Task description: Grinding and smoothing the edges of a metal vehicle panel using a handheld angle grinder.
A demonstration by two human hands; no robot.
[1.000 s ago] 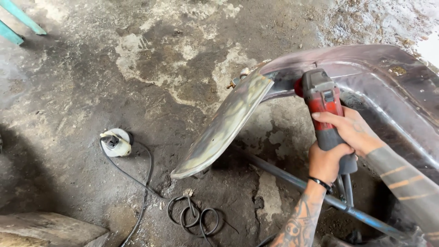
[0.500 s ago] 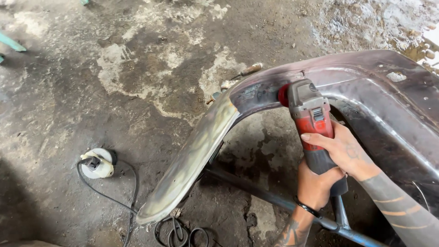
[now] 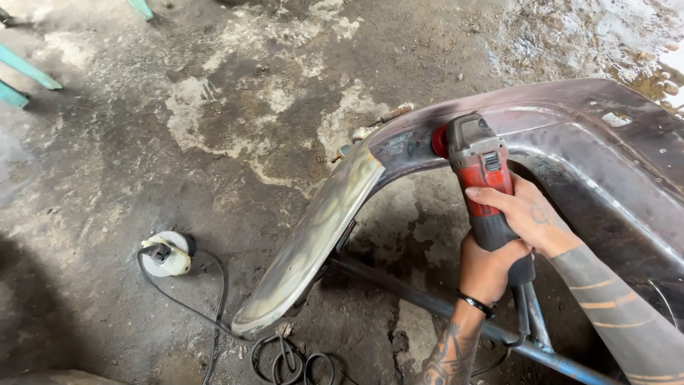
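Stained, patchy concrete floor point(image 3: 214, 142) spreads beneath you, dusty and cracked. Over it, to the right, arches a curved sheet-metal body panel point(image 3: 320, 228), dull and scuffed, propped on a steel tube frame point(image 3: 427, 303) so its edge sits at working height. You hold a red and grey angle grinder point(image 3: 481, 167) head-down against the panel's inner bend. Your right hand point(image 3: 527, 214) is wrapped over the body to steer; your left hand point(image 3: 488, 267) is clenched around the near end to steady it. At near left, a white plug socket point(image 3: 165, 253) lies on the floor with its black cable point(image 3: 214, 314) coiling nearby.
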